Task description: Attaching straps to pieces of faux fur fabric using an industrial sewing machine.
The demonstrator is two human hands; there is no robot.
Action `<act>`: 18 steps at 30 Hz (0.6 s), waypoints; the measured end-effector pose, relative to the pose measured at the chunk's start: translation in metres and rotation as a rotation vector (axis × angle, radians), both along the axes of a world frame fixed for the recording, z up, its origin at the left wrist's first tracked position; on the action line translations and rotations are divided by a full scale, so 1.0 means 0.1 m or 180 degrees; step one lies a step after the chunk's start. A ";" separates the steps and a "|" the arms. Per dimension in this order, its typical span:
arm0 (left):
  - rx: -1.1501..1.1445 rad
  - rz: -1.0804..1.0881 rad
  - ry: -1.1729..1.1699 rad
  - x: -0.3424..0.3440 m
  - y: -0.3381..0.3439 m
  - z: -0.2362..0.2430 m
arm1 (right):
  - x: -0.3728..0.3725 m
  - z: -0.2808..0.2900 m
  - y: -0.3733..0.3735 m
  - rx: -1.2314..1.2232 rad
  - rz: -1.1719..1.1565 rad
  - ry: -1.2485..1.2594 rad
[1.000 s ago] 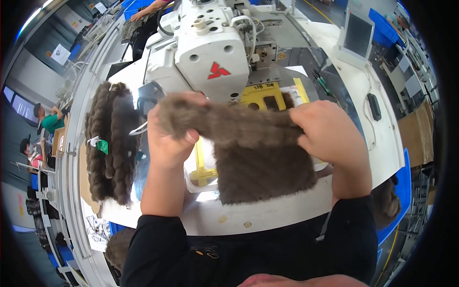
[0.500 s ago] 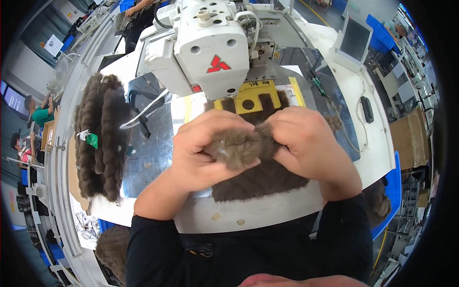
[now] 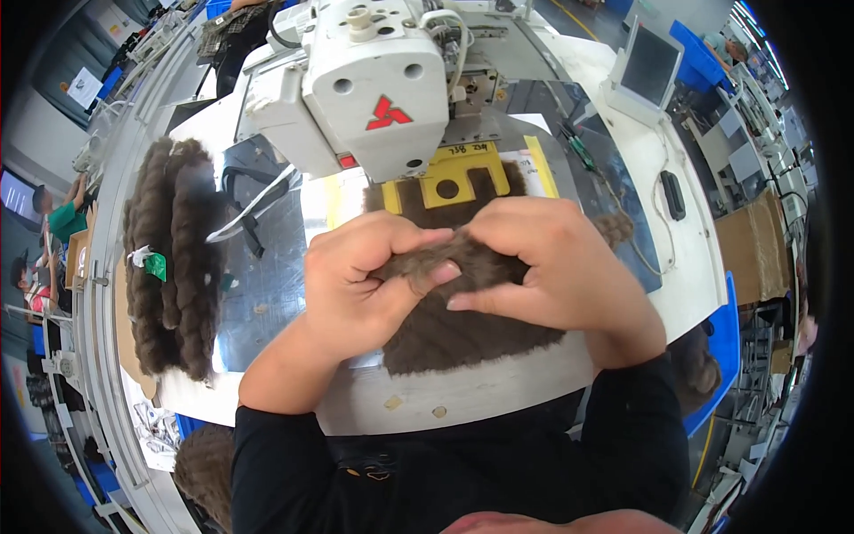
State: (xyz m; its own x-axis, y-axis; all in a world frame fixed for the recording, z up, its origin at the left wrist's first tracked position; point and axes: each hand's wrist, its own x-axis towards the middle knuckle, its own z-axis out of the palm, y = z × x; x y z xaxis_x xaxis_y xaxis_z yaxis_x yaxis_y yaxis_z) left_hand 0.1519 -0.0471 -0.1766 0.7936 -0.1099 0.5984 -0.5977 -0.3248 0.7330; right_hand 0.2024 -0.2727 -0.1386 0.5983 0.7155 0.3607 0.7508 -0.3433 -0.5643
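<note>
Over the machine's work plate I hold a small tuft-like piece of brown fur in both hands. My left hand pinches it between thumb and curled fingers. My right hand is closed round its other side, index finger on top and thumb standing a little off below. Under my hands lies a larger, flat dark brown fur panel with a ragged front edge. A yellow notched clamp plate presses on the panel's far part, below the white sewing machine head.
Long rolled fur strips lie at the left, with a green-and-white scrap on them. White cords and a black strap rest beside them. A green-handled tool, a black box and a screen stand right. Blue bins flank the table.
The fur piece has been turned and flattened between my fingers, its fluffy end no longer facing me. My right thumb has moved left, towards my left thumb. The whole view has shifted slightly.
</note>
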 end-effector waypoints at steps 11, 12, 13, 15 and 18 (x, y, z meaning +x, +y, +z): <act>-0.0212 -0.0356 0.0601 0.07 0.00 -0.01 | 0.04 -0.08 -0.04 0.0308 -0.0020 -0.0227; -0.0400 -0.0365 0.0805 0.04 0.00 -0.02 | 0.04 -0.08 -0.03 0.0314 -0.0016 -0.0222; -0.0588 -0.0375 0.1009 0.01 0.00 -0.03 | 0.04 -0.09 -0.02 0.0339 -0.0035 -0.0235; -0.0755 -0.0410 0.1057 -0.01 -0.03 -0.06 | 0.04 -0.10 0.00 0.0370 -0.0057 -0.0241; -0.0860 -0.0411 0.0974 0.01 -0.03 -0.12 | 0.05 -0.11 0.02 0.0341 -0.0064 -0.0143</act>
State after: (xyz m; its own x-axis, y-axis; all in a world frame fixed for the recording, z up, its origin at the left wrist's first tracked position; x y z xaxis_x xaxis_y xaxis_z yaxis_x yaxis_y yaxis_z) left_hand 0.1530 -0.0500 -0.1890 0.9290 -0.0917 0.3585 -0.3627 -0.0335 0.9313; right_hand 0.2077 -0.2710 -0.1494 0.5937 0.6595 0.4611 0.7697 -0.2981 -0.5646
